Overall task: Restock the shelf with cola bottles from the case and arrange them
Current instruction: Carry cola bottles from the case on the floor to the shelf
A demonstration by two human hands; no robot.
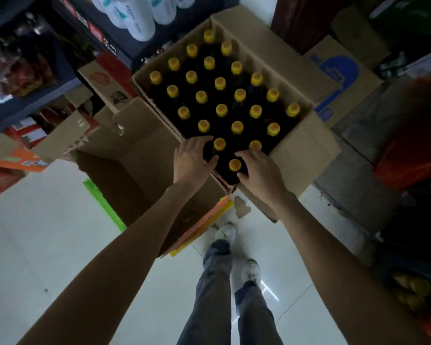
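Open cardboard case (306, 148) center-far, packed with dark cola bottles (221, 110), yellow caps, in diagonal rows. Bottle bodies lost in shadow, labels unreadable. Left hand (192, 161) curls its fingers round the near-left bottle (219, 144); right hand (260, 170) fingers curl round the nearest bottle (235, 165). Shelf (30, 105) far left, blurred; price tags illegible.

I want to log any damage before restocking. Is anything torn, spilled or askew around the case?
A torn scrap of cardboard lies on the floor below the case. No spill shows; the bottles stand upright.
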